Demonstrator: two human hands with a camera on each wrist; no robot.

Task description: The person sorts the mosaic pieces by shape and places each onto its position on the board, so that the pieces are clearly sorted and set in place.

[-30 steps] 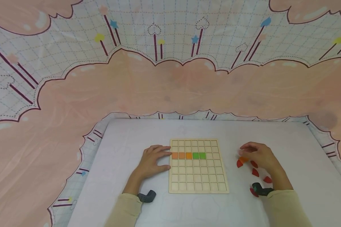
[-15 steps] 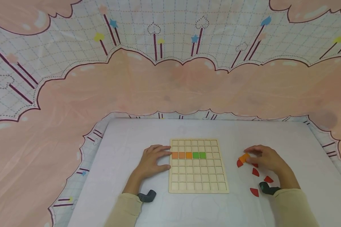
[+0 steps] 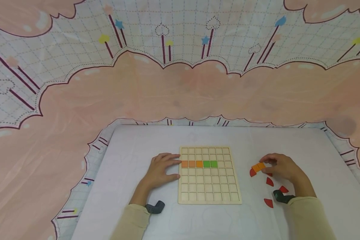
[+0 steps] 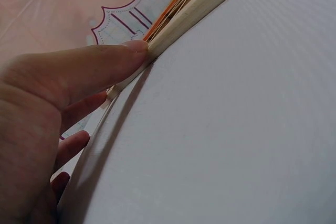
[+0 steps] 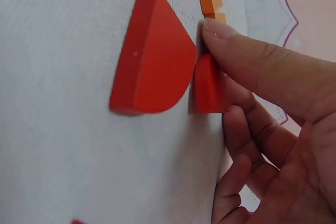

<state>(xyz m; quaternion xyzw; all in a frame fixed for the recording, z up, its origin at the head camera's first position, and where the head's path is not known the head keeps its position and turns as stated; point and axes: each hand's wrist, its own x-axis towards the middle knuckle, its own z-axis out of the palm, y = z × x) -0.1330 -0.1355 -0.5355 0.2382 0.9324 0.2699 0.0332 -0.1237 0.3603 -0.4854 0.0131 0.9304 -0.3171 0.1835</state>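
Note:
My left hand rests at the left edge of a wooden grid board, fingers spread and fairly straight. In the left wrist view the thumb touches the board's side. To the right of the board, my right hand pinches an orange square block between thumb and fingers. A second orange block lies against it. Red quarter-round blocks lie near that hand, one by the orange pair and another large in the right wrist view, where the thumb hides part of the pinched block.
One board row carries orange squares and green squares. More red quarter-round blocks are scattered on the white tabletop, some partly behind the right hand and its dark wrist device.
My right hand has drawn back a little to the right and downward, uncovering the orange blocks, which now show side by side. The left hand and board have stayed put.

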